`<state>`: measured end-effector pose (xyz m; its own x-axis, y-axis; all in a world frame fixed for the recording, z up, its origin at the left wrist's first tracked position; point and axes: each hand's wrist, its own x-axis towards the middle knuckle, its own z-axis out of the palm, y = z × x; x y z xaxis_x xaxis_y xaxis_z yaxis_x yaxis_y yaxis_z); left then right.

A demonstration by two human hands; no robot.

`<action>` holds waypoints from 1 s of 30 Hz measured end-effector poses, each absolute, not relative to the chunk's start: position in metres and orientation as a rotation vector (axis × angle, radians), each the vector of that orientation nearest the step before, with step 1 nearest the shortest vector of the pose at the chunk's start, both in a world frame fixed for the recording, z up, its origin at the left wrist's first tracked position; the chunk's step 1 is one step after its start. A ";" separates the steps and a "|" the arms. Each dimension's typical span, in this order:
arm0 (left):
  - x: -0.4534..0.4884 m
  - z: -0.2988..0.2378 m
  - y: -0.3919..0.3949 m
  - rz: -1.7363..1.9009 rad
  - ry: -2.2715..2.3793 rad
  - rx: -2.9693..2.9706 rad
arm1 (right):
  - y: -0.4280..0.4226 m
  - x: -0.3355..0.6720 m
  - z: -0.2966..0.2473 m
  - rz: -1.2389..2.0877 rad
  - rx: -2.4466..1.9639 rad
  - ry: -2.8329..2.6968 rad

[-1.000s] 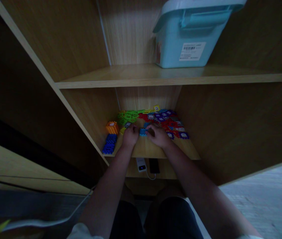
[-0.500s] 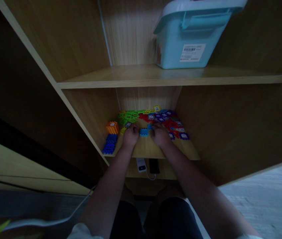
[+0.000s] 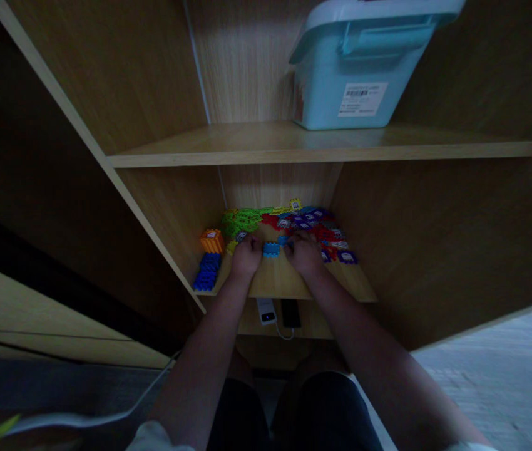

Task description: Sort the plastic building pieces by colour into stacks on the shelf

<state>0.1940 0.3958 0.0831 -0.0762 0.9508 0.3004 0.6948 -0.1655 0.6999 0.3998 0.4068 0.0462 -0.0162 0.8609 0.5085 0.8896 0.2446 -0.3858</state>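
Both of my hands rest on a low wooden shelf [image 3: 289, 285] strewn with coloured plastic tiles. My left hand [image 3: 246, 257] is curled with its fingers closed, right beside a light blue tile [image 3: 271, 249] on the board. My right hand [image 3: 302, 252] lies just right of that tile, fingers bent down among the red and purple tiles [image 3: 325, 235]; what its fingers hold is hidden. Green tiles [image 3: 241, 220] lie at the back left. An orange stack [image 3: 212, 240] and a dark blue stack [image 3: 208, 270] stand to the left of my left hand.
A light blue lidded bin [image 3: 357, 69] with a white label stands on the upper shelf [image 3: 228, 147]. A white device [image 3: 266, 311] with a cable and a black phone [image 3: 290, 312] lie below the lower shelf. My knees are at the bottom centre.
My right hand has moved off the light blue tile, up and to the right into the red and purple tiles. The tile now lies uncovered between my hands. My left hand has barely moved.
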 end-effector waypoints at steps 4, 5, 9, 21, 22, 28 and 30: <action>0.194 0.081 0.397 1.095 1.785 1.885 | 0.406 0.399 0.049 -0.044 -1.616 -1.865; 0.194 0.081 0.398 1.094 1.789 1.884 | 0.405 0.399 0.050 -0.028 -1.618 -1.863; 0.194 0.081 0.398 1.093 1.796 1.881 | 0.405 0.398 0.050 -0.045 -1.588 -1.869; 0.192 0.081 0.397 1.310 1.624 1.787 | 0.395 0.393 0.071 -0.058 -1.227 -1.947; 0.193 0.081 0.396 1.340 1.564 1.776 | 0.392 0.391 0.073 -0.053 -1.169 -1.988; 0.194 0.076 0.398 1.379 1.306 1.755 | 0.385 0.385 0.077 -0.028 -1.074 -2.097; 0.193 0.074 0.399 1.392 1.278 1.739 | 0.386 0.387 0.076 -0.011 -1.056 -2.078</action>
<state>0.1934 0.3989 0.0744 0.0035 0.9143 0.4050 0.3259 -0.3840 0.8639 0.3867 0.3859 0.0760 -0.3421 0.6787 0.6499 0.6857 0.6532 -0.3212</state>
